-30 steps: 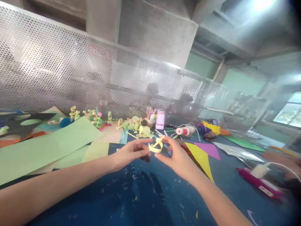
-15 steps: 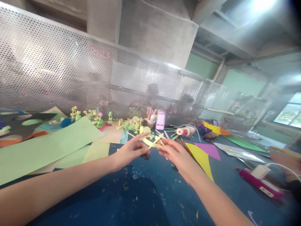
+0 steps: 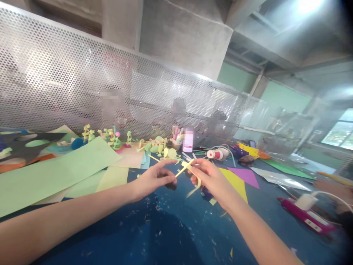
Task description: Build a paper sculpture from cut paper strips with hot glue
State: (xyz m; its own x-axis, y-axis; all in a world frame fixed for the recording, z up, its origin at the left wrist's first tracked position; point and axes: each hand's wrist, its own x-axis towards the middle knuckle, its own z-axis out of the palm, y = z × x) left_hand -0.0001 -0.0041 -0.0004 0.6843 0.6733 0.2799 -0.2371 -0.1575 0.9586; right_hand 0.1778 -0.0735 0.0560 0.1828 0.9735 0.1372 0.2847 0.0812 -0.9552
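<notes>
A thin yellow stick [image 3: 183,170] slants up and to the right between my hands. Its lower end meets the bent fingers of my left hand [image 3: 157,176], which closes on it; the exact contact is partly hidden. The thumb and fingertips of my right hand [image 3: 206,176] pinch a narrow pale-yellow paper strip [image 3: 196,188] beside the stick's upper end. That strip curls downward below the fingers, its loose tip blurred. Just behind my left hand, another thin yellow piece [image 3: 153,158] shows.
Pale green and yellow paper shapes [image 3: 171,152] lie beyond my hands, near a phone [image 3: 188,140] and a red-and-white bottle [image 3: 214,154]. Large green paper [image 3: 63,171] covers the left. At right are a purple glue gun [image 3: 309,219] and another person's hand [image 3: 328,187].
My right hand has turned and moved up to the stick's upper end. The paper strip, formerly stretched between the hands, now hangs curled below my right fingers. My left hand has barely moved.
</notes>
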